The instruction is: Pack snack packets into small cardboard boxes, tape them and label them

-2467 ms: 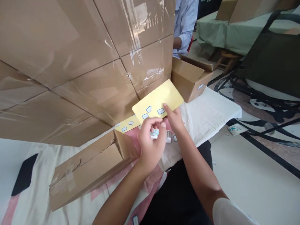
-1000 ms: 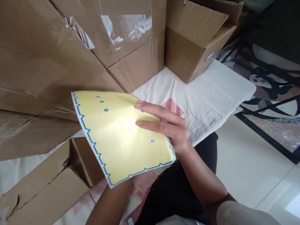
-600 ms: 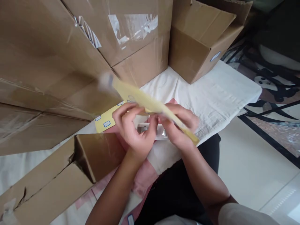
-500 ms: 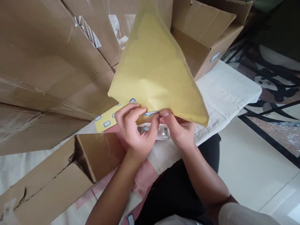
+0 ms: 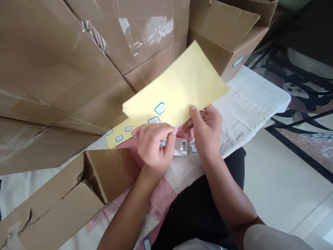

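A yellow sticker sheet (image 5: 179,86) with a couple of blue-edged white labels on it is in my right hand (image 5: 208,130), pinched at its lower edge between thumb and fingers. My left hand (image 5: 156,144) is closed, its thumb and index finger pressed together on a small whitish sticker (image 5: 175,130) at the sheet's lower edge; most of that piece is hidden. Beneath the hands lies a small white object (image 5: 180,147) with a dark little window, partly covered by my left hand. A loose blue-edged label (image 5: 194,148) is beside it, by my right wrist.
Another yellow label sheet (image 5: 114,139) lies to the left. Large taped cartons (image 5: 52,62) stand at the back left. An open cardboard box (image 5: 208,45) is at the back right, and a long carton (image 5: 59,211) sits front left. White cloth (image 5: 249,100) covers the surface.
The yellow sheet has tipped down and away from the camera, its raised part lower now. My right hand has shifted up and right, apart from the left; the left fingers have closed more.
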Demonstrator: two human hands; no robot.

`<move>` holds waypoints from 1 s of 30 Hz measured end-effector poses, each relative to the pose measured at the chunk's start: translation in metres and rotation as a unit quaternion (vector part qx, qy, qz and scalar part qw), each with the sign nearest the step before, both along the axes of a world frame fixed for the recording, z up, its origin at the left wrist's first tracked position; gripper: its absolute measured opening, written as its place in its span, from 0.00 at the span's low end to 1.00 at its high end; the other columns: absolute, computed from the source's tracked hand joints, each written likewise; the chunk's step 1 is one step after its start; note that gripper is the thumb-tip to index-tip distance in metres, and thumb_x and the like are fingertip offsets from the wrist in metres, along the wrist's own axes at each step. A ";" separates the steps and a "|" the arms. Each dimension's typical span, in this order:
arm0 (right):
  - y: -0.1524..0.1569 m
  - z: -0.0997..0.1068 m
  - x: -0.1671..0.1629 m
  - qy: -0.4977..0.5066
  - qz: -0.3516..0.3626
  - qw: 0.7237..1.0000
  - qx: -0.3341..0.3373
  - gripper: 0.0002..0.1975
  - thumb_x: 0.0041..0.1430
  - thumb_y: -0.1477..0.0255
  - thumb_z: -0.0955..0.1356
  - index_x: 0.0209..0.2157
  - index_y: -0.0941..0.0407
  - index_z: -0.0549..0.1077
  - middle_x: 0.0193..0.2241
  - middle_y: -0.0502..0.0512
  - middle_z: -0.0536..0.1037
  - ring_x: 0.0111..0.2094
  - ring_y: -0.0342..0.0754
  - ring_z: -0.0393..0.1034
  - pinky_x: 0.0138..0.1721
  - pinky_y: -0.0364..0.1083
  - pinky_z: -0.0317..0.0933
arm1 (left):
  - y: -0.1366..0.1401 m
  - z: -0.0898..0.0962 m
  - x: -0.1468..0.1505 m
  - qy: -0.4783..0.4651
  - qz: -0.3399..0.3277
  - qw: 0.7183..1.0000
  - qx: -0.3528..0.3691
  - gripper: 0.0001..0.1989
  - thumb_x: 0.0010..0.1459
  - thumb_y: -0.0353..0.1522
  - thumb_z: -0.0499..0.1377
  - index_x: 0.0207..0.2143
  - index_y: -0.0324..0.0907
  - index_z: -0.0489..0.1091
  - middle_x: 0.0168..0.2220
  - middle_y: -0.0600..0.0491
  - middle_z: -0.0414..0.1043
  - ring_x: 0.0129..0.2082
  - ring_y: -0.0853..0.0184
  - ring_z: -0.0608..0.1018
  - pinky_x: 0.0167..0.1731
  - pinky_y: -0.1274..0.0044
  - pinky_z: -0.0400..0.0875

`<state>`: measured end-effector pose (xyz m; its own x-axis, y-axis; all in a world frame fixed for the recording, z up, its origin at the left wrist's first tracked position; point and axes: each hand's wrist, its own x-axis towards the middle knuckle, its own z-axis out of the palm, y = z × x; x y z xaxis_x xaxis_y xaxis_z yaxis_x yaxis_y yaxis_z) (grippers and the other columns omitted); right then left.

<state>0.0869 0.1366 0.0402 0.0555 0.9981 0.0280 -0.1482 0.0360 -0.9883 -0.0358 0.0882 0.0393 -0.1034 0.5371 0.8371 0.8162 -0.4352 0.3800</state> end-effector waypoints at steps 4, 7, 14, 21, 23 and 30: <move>0.013 -0.008 0.007 -0.061 0.008 0.997 -0.047 0.10 0.64 0.67 0.68 0.46 0.52 0.69 0.20 0.43 0.72 0.18 0.45 0.70 0.20 0.43 0.64 | 0.000 0.000 0.001 -0.025 0.001 1.000 -0.010 0.07 0.61 0.25 0.64 0.38 0.45 0.71 0.32 0.56 0.79 0.32 0.68 0.78 0.41 0.69 0.65; 0.017 -0.018 0.006 -0.065 0.039 0.996 -0.056 0.25 0.62 0.69 0.67 0.60 0.52 0.62 0.28 0.47 0.79 0.25 0.46 0.75 0.28 0.46 0.70 | 0.000 0.001 0.001 -0.021 -0.001 1.000 -0.012 0.07 0.60 0.25 0.64 0.38 0.45 0.71 0.32 0.57 0.80 0.31 0.68 0.78 0.40 0.69 0.64; 0.017 -0.039 0.003 -0.093 -0.016 0.994 0.052 0.41 0.63 0.69 0.66 0.72 0.51 0.45 0.52 0.61 0.77 0.33 0.46 0.76 0.32 0.47 0.70 | -0.001 0.003 0.003 -0.009 0.009 1.000 -0.025 0.06 0.61 0.27 0.64 0.38 0.47 0.71 0.31 0.56 0.80 0.31 0.67 0.78 0.40 0.68 0.65; 0.022 -0.032 0.004 -0.201 0.077 0.976 -0.021 0.32 0.61 0.68 0.68 0.66 0.61 0.64 0.26 0.51 0.79 0.30 0.50 0.74 0.38 0.50 0.69 | -0.002 0.005 0.003 0.005 -0.013 1.000 -0.028 0.08 0.59 0.25 0.64 0.37 0.46 0.71 0.31 0.56 0.80 0.29 0.67 0.77 0.39 0.68 0.63; 0.025 -0.029 0.002 -0.213 0.119 0.968 -0.057 0.35 0.60 0.67 0.69 0.66 0.62 0.63 0.24 0.50 0.78 0.31 0.51 0.74 0.39 0.51 0.69 | -0.002 0.007 0.003 0.003 -0.019 0.999 -0.028 0.08 0.59 0.25 0.65 0.37 0.46 0.71 0.31 0.56 0.80 0.29 0.67 0.77 0.39 0.68 0.63; 0.029 -0.010 0.004 -0.246 0.056 0.968 0.001 0.26 0.59 0.69 0.68 0.58 0.62 0.73 0.16 0.44 0.69 0.24 0.47 0.68 0.32 0.47 0.65 | -0.010 0.018 0.007 -0.049 -0.039 0.990 -0.124 0.04 0.63 0.28 0.63 0.35 0.45 0.71 0.30 0.59 0.78 0.30 0.70 0.76 0.41 0.70 0.64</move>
<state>0.0911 0.1661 0.0305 -0.0745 0.9969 0.0251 0.3370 0.0488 -0.9402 -0.0286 0.0778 0.0577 -0.1264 0.7347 0.6665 0.7377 -0.3796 0.5583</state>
